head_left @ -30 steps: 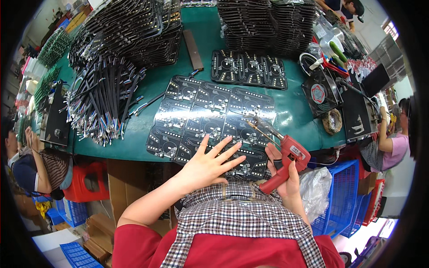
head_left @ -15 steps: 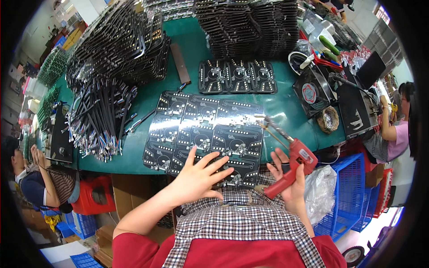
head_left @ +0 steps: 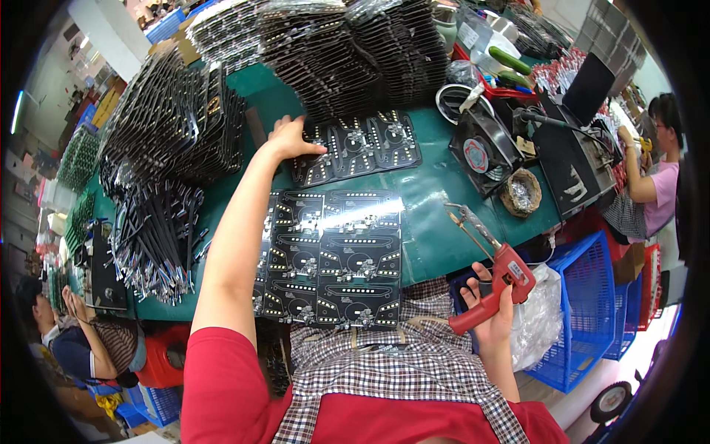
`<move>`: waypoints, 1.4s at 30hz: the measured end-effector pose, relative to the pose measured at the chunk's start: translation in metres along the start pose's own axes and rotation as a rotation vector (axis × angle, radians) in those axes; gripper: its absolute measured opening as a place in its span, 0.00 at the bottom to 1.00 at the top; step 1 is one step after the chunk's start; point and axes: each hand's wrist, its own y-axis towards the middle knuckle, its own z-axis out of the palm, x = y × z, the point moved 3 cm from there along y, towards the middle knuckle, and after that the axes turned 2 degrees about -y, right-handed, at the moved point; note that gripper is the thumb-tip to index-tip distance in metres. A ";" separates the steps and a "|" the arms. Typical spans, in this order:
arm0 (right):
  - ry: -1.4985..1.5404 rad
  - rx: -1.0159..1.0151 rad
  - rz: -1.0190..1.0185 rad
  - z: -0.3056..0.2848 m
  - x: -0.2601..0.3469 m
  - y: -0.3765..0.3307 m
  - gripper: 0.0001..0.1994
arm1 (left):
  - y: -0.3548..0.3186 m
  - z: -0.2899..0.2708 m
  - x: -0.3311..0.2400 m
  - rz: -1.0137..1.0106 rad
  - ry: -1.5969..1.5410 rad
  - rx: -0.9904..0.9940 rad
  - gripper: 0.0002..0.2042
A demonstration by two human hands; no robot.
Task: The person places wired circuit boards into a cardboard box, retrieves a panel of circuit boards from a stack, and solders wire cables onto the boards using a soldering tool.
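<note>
My right hand [head_left: 489,322] is wrapped around the handle of a red soldering gun [head_left: 510,275], its metal tip pointing up and left over the green table. My left arm reaches forward, and my left hand [head_left: 287,140] is at the left end of a black circuit board panel [head_left: 359,148]. Its thumb stretches over the panel and its fingers are spread apart by the far left corner. Nearer to me, larger black board panels [head_left: 333,259] with rows of small light pads lie at the table's front edge; my left forearm covers their left side.
Tall stacks of black boards [head_left: 355,59] stand at the back, with another stack [head_left: 174,133] at the left. A bundle of black cables [head_left: 159,240] lies before it. At the right are a small fan [head_left: 481,152], a rough bowl [head_left: 521,194] and blue crates [head_left: 573,318]. Co-workers sit on both sides.
My left hand has gone from above the near panels to the left end of the far panel. The soldering gun stays in my right hand. The whole view has shifted and turned slightly.
</note>
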 end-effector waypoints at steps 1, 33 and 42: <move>0.007 0.003 0.007 -0.001 0.000 0.000 0.32 | 0.000 0.000 -0.001 -0.012 0.009 0.010 0.44; 0.390 0.066 -0.135 -0.021 0.027 -0.010 0.32 | -0.059 0.047 -0.246 0.960 -0.813 0.836 0.12; 0.410 0.045 0.060 -0.002 -0.012 -0.021 0.28 | -0.093 0.041 -0.224 1.009 -0.477 -0.043 0.17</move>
